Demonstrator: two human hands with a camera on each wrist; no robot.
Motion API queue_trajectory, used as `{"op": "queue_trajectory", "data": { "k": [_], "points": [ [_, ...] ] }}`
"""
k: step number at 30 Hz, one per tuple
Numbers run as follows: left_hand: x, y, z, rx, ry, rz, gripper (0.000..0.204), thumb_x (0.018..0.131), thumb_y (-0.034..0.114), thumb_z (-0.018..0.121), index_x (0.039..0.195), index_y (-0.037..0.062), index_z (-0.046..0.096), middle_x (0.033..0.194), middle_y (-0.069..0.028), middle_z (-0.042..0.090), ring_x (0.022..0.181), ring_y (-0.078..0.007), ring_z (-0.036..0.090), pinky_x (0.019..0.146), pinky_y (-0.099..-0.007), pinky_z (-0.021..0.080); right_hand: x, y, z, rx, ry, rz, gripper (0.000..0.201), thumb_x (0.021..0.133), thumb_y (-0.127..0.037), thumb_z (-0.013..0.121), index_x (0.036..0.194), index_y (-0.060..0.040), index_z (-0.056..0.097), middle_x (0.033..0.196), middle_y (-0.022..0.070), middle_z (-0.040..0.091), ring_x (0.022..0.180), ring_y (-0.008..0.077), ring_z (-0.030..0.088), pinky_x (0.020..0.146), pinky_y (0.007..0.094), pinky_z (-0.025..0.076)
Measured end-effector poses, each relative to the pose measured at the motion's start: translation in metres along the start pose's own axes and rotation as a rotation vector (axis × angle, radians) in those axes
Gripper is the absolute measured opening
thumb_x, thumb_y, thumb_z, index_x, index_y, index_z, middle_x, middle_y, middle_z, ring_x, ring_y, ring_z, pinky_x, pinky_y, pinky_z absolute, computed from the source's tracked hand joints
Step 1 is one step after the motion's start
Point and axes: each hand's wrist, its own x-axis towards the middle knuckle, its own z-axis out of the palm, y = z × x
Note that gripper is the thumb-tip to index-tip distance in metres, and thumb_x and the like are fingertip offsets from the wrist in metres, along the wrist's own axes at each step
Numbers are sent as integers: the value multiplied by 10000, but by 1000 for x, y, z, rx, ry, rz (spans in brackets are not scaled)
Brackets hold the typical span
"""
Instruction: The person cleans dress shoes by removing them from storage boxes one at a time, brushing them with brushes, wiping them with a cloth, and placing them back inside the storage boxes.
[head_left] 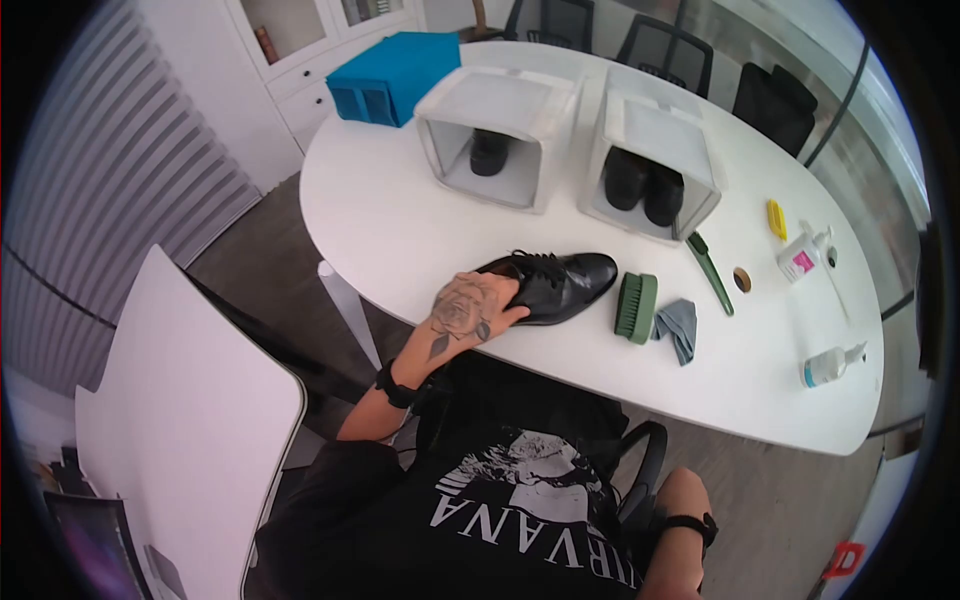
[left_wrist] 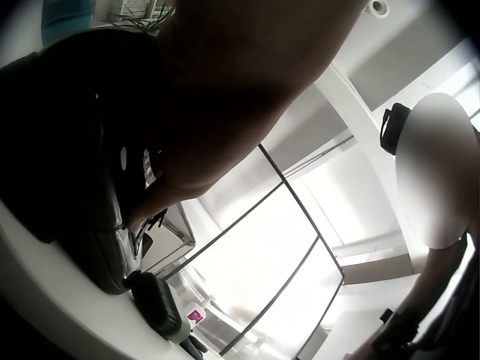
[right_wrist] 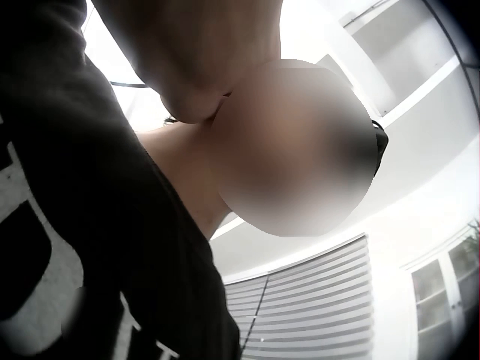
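A black lace-up shoe (head_left: 575,285) lies near the table's front edge, toe pointing right. My left hand (head_left: 470,308) grips it around the heel end, thumb along the near side; the other fingers are partly hidden at the shoe's opening. In the left wrist view, the shoe (left_wrist: 109,255) is dark, with the left hand (left_wrist: 199,150) on it. My right hand (head_left: 683,490) is low beside the chair's armrest, away from the table, its fingers hidden. The right wrist view shows part of that hand (right_wrist: 199,60) from below; nothing is visible in it.
Right of the shoe lie a green brush (head_left: 636,308), a grey cloth (head_left: 678,328) and a green-handled tool (head_left: 712,278). Behind stand two white boxes (head_left: 500,95) (head_left: 660,125) holding black shoes, and a blue bag (head_left: 395,75). Bottles (head_left: 800,258) (head_left: 825,368) and a yellow item (head_left: 776,219) are at right.
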Motion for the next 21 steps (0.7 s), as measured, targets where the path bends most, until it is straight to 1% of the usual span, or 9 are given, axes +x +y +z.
{"op": "queue_trajectory", "data": {
  "k": [1,2,3,5,9,13,17,19,21],
  "points": [
    [0,-5,9,-3,-36,-47,557,929,580,690,949,24,724,803,-185,720,768,-339,745,755,-427,602,0,0,0,70,98,-126,273,976,-261,627,1112,-40,712,1083,102,698,944,259,658,840,385,529],
    [-1,-24,40,47,70,34,572,927,589,686,992,23,743,830,-191,738,787,-337,752,774,-434,602,1,-1,0,141,194,-254,290,981,-272,613,1125,-40,712,1100,115,695,969,272,653,855,396,527],
    [2,-12,20,12,-47,-8,578,941,583,670,1006,14,748,849,-198,746,798,-347,754,793,-442,605,1,-1,-1,150,204,-269,290,981,-272,613,1125,-40,712,1100,115,695,969,272,653,855,396,527],
    [2,-1,2,-18,-56,-5,595,946,587,662,1030,5,753,859,-201,750,801,-349,755,792,-444,605,1,-3,-1,273,397,-487,305,988,-284,596,1133,-41,710,1113,130,690,993,288,648,869,409,524],
    [3,-9,17,-21,-99,-54,602,940,586,662,1057,2,747,843,-219,741,823,-347,756,796,-437,611,4,-6,-3,512,773,-917,335,1000,-306,563,1148,-43,708,1138,160,679,1041,320,637,896,436,519],
    [2,3,-2,-90,12,8,629,922,611,683,841,-9,747,804,-183,735,819,-300,755,784,-414,607,12,-8,-9,742,1140,-1303,367,1013,-329,529,1164,-44,705,1163,191,669,1088,352,626,923,462,514],
    [5,-8,16,-52,-137,-91,590,919,583,689,1004,1,738,894,-201,749,853,-323,752,825,-429,602,21,-9,-11,977,1468,-1697,399,1025,-351,496,1179,-46,702,1188,221,659,1136,384,615,950,489,509],
    [3,-8,18,-56,-115,-84,597,918,582,687,1031,-3,732,901,-205,749,856,-335,751,824,-440,603,27,-9,-12,1094,1635,-1881,416,1032,-362,479,1187,-47,701,1200,236,653,1160,400,610,964,502,506],
    [2,-7,17,-66,-98,-74,606,918,581,685,1059,-7,726,908,-210,749,859,-347,750,824,-450,605,38,-6,-10,1143,1812,-1890,344,1017,-323,514,1120,-52,700,1115,203,655,1071,369,621,904,471,514]
  ]
}}
